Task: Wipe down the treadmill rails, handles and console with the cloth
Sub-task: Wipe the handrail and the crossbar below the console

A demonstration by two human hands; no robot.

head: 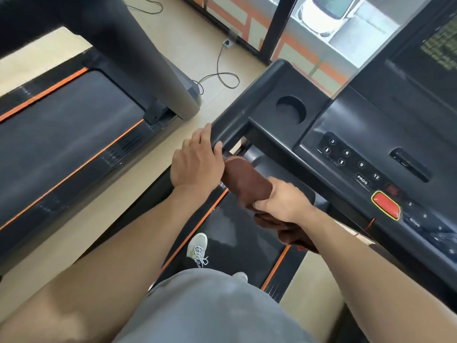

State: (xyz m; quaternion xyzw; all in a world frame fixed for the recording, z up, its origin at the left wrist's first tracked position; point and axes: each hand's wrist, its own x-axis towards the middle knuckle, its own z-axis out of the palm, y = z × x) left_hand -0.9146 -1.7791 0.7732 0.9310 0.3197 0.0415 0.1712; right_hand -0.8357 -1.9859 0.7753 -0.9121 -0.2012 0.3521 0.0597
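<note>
Down by the console (366,134), the right hand (282,201) is gripping the soft, floppy brown cloth (244,179) bunched up, while the left hand (195,162) is curling round the handle (237,115).

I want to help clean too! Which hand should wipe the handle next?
The right hand, probably. It grips the brown cloth, already wrapped on the handle. The left hand only holds the black rail, with no cloth.
</note>
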